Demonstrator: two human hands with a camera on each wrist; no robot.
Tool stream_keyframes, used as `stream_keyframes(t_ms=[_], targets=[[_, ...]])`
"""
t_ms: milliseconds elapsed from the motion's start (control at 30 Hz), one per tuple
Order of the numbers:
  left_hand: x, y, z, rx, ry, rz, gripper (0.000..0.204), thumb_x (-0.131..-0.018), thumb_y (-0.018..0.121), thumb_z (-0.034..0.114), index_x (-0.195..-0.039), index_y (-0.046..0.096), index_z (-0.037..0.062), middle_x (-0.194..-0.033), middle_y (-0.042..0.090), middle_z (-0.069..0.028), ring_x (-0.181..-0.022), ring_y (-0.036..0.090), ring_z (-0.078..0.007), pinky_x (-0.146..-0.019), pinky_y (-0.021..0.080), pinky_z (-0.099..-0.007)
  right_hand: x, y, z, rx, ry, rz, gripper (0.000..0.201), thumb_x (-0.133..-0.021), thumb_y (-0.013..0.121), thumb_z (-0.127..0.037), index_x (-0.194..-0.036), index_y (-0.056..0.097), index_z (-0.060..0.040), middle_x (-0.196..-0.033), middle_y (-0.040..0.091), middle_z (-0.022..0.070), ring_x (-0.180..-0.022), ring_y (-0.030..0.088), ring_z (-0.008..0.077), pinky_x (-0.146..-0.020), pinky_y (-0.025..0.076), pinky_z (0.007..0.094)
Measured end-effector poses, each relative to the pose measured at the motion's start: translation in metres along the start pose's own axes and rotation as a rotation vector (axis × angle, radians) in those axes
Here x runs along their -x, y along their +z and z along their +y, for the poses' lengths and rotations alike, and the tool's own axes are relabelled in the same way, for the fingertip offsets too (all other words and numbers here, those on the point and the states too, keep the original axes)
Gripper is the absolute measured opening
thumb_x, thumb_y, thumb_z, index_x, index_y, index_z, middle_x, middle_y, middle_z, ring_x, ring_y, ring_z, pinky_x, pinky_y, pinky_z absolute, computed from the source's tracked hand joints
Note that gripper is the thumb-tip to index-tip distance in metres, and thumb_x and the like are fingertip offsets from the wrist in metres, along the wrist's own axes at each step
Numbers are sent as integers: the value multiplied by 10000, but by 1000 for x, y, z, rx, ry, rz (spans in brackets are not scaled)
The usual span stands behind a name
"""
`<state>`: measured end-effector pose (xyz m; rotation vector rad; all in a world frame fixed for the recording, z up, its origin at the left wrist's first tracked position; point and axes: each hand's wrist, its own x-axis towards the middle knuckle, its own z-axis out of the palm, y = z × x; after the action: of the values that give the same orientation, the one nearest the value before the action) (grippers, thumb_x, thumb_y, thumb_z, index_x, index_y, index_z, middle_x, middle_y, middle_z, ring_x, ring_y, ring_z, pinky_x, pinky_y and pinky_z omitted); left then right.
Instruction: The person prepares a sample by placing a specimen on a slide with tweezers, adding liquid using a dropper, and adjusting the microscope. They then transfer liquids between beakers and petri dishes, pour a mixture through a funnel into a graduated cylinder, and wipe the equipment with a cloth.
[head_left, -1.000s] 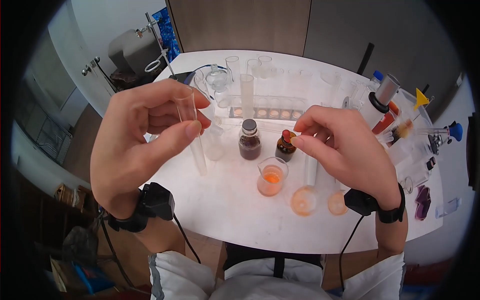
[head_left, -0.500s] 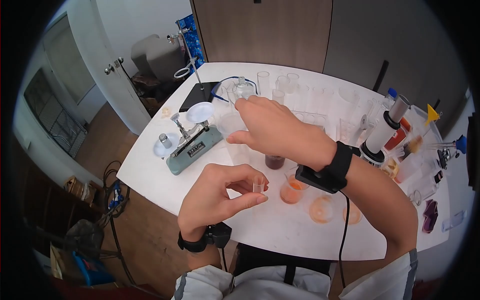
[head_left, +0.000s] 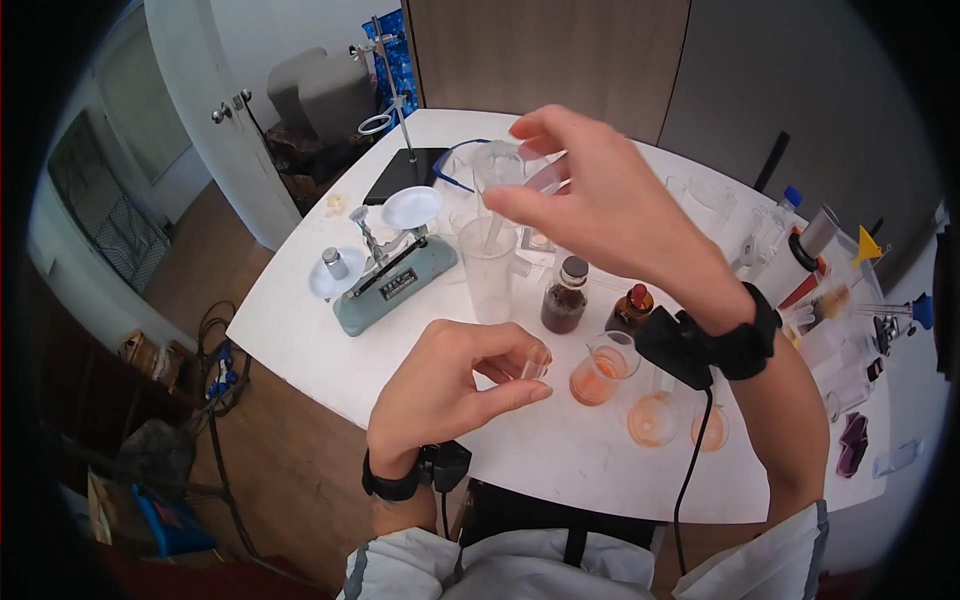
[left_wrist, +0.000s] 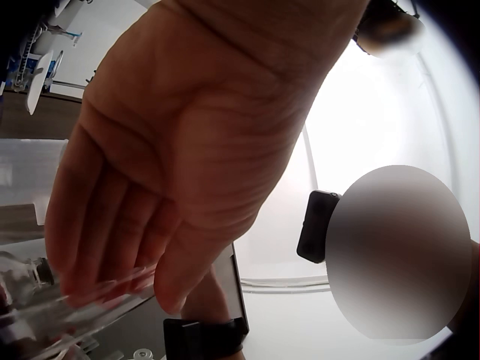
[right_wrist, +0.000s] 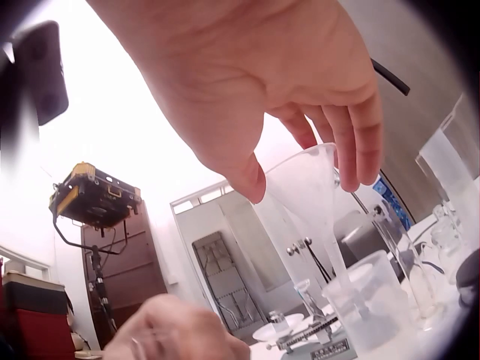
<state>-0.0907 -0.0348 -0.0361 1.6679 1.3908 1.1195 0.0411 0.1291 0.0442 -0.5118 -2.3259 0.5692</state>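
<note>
Two hands of mine were above the bench (head_left: 300, 365). With the right hand (head_left: 625, 210), the forearm slanting inward and the wrist bent, I held a thin, translucent funnel (right_wrist: 300, 187) by its wide rim, the thumb on one side and the fingers on the other. Its narrow stem stood inside a tall, frosted cup (head_left: 487, 280). My left hand (head_left: 445, 385) was lower, near the front edge, and its fingers pinched a smooth, clear tube (head_left: 536, 365). To the right of the cup was a round-shouldered bottle (head_left: 564, 305) with dark content.
</note>
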Motion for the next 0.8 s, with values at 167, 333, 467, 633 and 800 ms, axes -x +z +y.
stream_keyframes(t_ms=[167,333,467,633,800], targets=[[-6,1,-3,7,20,68,202,-823,867,83,-890,694,4,-901,759,-74,-799,725,-127,-775,586,-257,39,-67,-37,-256,61,8,705,-854,816,-231,-1424,502,39,-1283,634,202,-987,707,177,-848,572,260],[-15,8,-3,1,40,90,202,-815,875,88,-906,713,8,-858,752,-59,-782,718,-120,-777,579,-258,63,-87,-48,-305,117,0,803,-780,838,-219,-1451,477,31,-1275,647,178,-1016,720,192,-835,595,275],[-17,10,0,-27,42,88,219,-808,885,111,-938,738,12,-818,746,-53,-766,710,-118,-765,575,-259,70,-83,-45,-335,135,-44,852,-743,869,-190,-1460,461,23,-1273,649,169,-1015,719,185,-828,589,270],[-18,11,3,-55,98,107,253,-817,863,154,-970,738,-6,-794,751,-118,-714,734,-205,-734,591,-295,77,-67,-37,-237,149,-220,868,-731,902,-93,-1472,458,-13,-1293,631,149,-984,690,162,-877,538,271],[-19,11,6,-34,92,109,246,-813,862,139,-923,714,-23,-772,738,-120,-706,734,-209,-725,592,-300,92,-58,-17,-194,41,-198,965,-688,975,-319,-1456,475,-14,-1271,640,142,-935,680,160,-837,554,286]])
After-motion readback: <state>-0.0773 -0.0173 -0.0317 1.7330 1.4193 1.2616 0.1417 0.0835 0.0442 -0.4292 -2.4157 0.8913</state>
